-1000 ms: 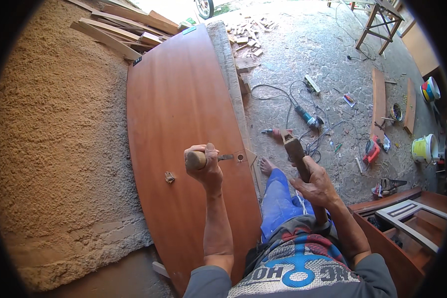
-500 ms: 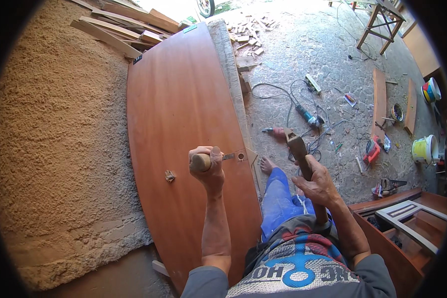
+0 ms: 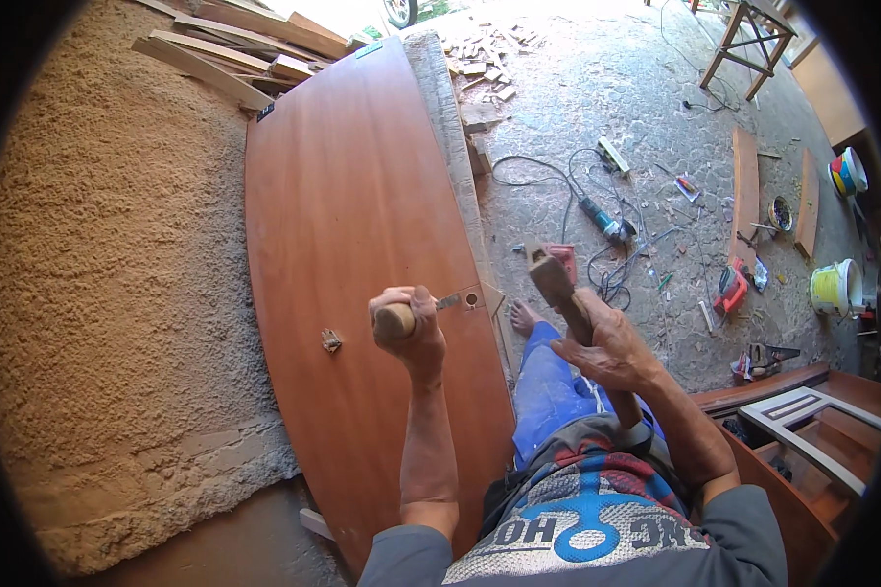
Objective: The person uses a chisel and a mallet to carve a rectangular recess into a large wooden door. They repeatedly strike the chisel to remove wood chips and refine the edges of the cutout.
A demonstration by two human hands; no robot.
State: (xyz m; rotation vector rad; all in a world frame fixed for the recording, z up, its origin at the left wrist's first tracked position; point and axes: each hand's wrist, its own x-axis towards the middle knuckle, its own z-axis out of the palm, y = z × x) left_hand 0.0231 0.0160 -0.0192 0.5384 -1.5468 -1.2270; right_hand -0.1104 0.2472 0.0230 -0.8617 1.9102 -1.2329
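Item: reddish-brown door panel [image 3: 352,225], lying flat and long, its left edge against a big heap of sawdust [image 3: 108,245]. Near its right edge sits a small round hole [image 3: 472,298] inside a shallow cut recess. Left hand [image 3: 409,328]: fingers wrapped fully closed round the wooden handle of a chisel [image 3: 416,313], whose metal blade points right toward the hole and lies low against the panel face; the forearm runs straight up from the lower edge, over the panel. Right hand [image 3: 612,347]: fingers closed round the shaft of a wooden mallet [image 3: 553,284], whose head is raised off to the right of the panel, apart from the chisel; wrist cocked, elbow bent beside the body. Step in hand, by appearance: chopping out the recess beside the hole, mallet drawn back between blows. The next move would call for a square hit on the chisel's butt with the blade held steady on its line. A small wood chip [image 3: 331,339] lies on the panel just left of the left hand. Also present: a bare foot [image 3: 524,318] beside the panel's edge, power tools and cables [image 3: 597,220] on the floor, a yellow bucket [image 3: 832,287] far right.
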